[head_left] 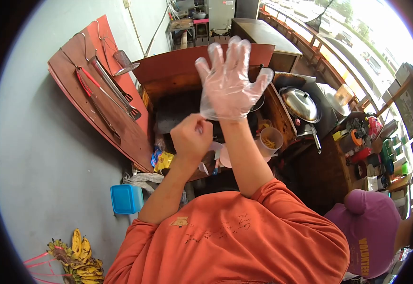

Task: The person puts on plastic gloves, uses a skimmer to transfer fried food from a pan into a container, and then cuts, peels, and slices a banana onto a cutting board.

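Observation:
A clear plastic glove (228, 92) covers my right hand (235, 78), which is raised with its fingers spread and its palm turned towards me. My bare left hand (192, 137) is closed in a fist at the lower left edge of the glove's cuff and appears to grip it; the exact hold is partly hidden. Beneath my right forearm stands a clear plastic cup (270, 140) with yellow strips inside. A yellow and blue packet (162, 160) lies to the left of my left forearm.
Tongs and spatulas (114, 90) hang on the red board at left. A lidded pan (300, 103) sits on the stove at right. A blue-lidded box (126, 199) and bananas (81, 255) are lower left. Another person in a purple cap (372, 227) is close at right.

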`<control>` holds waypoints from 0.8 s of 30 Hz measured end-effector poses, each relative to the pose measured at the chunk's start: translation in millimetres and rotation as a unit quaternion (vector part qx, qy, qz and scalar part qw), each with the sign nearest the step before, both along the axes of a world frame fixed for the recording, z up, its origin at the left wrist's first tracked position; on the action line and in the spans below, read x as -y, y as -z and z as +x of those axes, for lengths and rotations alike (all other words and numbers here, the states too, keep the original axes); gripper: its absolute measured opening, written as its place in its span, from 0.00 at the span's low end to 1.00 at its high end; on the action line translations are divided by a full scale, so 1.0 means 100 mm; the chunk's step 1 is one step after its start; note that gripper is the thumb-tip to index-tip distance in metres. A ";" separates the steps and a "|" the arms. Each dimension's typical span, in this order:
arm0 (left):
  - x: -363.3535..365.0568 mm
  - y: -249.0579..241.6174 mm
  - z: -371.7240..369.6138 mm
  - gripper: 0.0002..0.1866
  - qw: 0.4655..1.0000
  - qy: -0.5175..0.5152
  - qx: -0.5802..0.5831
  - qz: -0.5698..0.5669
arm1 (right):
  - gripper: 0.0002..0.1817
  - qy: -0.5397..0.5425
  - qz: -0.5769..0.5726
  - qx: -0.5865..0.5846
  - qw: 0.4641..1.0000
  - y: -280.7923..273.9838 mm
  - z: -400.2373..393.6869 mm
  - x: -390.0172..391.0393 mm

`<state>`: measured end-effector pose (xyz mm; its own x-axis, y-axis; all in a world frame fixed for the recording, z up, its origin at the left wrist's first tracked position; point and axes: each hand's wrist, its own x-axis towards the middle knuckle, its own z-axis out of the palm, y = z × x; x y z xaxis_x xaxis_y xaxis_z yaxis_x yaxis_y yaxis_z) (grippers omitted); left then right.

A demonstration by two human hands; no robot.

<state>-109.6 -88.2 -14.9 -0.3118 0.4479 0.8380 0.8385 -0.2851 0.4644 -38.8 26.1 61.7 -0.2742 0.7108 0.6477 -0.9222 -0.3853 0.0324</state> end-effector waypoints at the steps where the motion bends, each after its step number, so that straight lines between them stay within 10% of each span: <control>1: 0.04 0.14 0.02 0.09 0.998 0.022 0.036 -0.049 | 0.40 0.046 0.033 0.005 0.998 -0.03 0.05 -0.06; 4: 0.10 0.33 0.02 0.09 0.980 0.100 0.119 -0.123 | 0.36 0.038 0.029 0.017 0.999 -0.04 0.25 -0.28; 8: 0.08 0.15 -0.37 0.27 0.728 0.353 0.582 -0.079 | 0.38 0.117 0.147 0.395 0.899 0.05 0.46 -0.14; 12: 0.09 -0.03 -0.45 0.32 0.745 0.312 0.589 -0.020 | 0.46 0.001 0.214 0.647 0.732 0.48 0.52 0.16; 19: 0.05 0.09 -0.31 0.31 0.784 0.304 0.542 0.006 | 0.29 -0.013 0.077 0.663 0.744 0.90 0.39 0.39; 24: -0.02 0.25 -0.28 0.28 0.815 0.244 0.523 -0.052 | 0.15 0.058 0.159 0.737 0.654 1.03 0.35 0.37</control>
